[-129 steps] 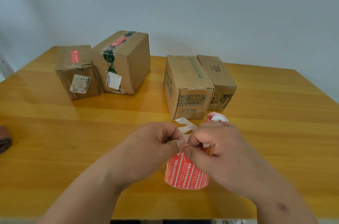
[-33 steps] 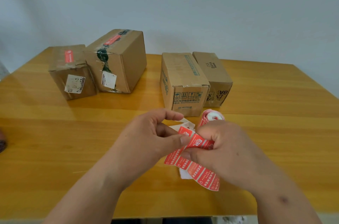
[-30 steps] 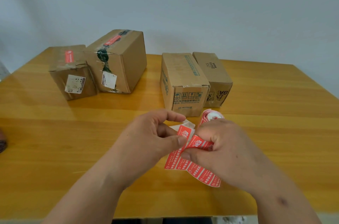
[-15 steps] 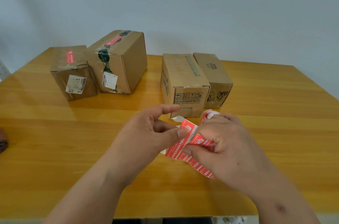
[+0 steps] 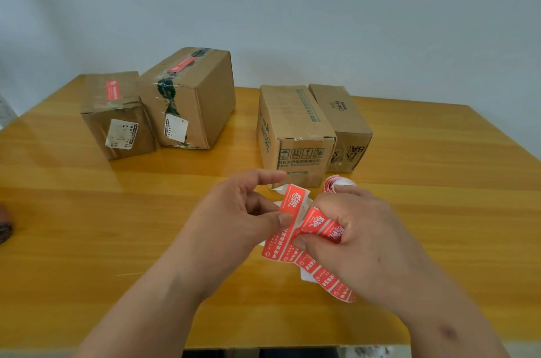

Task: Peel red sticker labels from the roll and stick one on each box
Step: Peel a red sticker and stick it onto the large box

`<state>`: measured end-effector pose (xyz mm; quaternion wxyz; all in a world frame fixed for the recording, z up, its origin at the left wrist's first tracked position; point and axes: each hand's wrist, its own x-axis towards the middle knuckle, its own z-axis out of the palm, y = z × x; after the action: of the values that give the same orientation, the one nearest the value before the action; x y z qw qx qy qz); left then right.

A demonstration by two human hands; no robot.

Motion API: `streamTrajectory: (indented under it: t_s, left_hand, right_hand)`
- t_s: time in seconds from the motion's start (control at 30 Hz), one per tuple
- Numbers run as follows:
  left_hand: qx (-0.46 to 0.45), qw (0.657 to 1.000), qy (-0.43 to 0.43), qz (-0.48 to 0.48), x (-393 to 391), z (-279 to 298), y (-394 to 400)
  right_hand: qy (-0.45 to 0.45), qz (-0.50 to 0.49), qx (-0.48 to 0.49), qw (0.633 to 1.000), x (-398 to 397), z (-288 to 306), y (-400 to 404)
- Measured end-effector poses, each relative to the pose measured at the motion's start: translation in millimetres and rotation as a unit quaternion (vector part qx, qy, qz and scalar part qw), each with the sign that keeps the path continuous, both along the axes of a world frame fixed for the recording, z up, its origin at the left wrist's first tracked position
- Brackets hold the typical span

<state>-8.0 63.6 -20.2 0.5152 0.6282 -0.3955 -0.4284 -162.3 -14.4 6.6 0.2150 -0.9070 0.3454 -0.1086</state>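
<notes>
Over the near middle of the table, my left hand [image 5: 234,220] pinches a red sticker label [image 5: 285,223] between thumb and fingers, its index finger held straight. My right hand [image 5: 360,240] grips the strip of red labels [image 5: 328,275] and the roll [image 5: 333,183] behind it. The pinched label stands partly lifted from the white backing. Two boxes at the back left, a small one [image 5: 117,114] and a taller one [image 5: 190,97], each carry a red sticker on top. The two boxes at the back middle, one with green print [image 5: 292,129] and a darker one [image 5: 342,120], show bare tops.
The boxes stand on a yellow wooden table [image 5: 87,226] against a pale wall. A dark brown object [image 5: 4,224] shows at the left edge of the view. The table's near edge runs just below my forearms.
Since 4.3 s ago my hands went from picking at the strip's end to peeling a label. In the last second the left hand has drawn the label further up and away from the backing.
</notes>
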Motion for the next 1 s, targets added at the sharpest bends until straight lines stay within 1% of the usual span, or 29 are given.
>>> streamTrajectory:
  t_s: [0.17,0.27,0.33,0.47,0.53,0.83,1.0]
  left_hand:
    - [-0.006,1.0,0.002,0.027,-2.2,-0.4,-1.8]
    - [0.005,1.0,0.008,0.004,-0.3,3.6,-0.5]
    - [0.014,1.0,-0.005,-0.015,0.7,5.3,0.1]
    - [0.006,0.999,-0.044,-0.006,-2.1,6.3,-2.0]
    - [-0.006,0.999,-0.05,0.007,-3.1,5.9,-2.9]
    - [-0.017,0.999,-0.021,0.024,-5.3,6.8,0.1]
    - [-0.025,0.999,-0.019,0.04,-8.1,7.2,-2.4]
  right_hand:
    - [0.016,0.009,-0.023,1.0,-1.0,2.9,0.7]
    - [0.012,0.004,-0.024,1.0,-2.6,1.1,-2.4]
    - [0.008,-0.002,-0.027,1.0,-2.2,-0.8,-3.8]
    - [-0.028,-0.024,0.024,0.999,-0.2,-1.3,-2.1]
    - [-0.041,-0.025,0.033,0.998,1.1,-1.0,-1.8]
    - [-0.069,-0.009,-0.013,0.998,0.4,-5.1,-2.3]
    - [-0.067,0.006,-0.026,0.997,-1.9,-4.9,0.1]
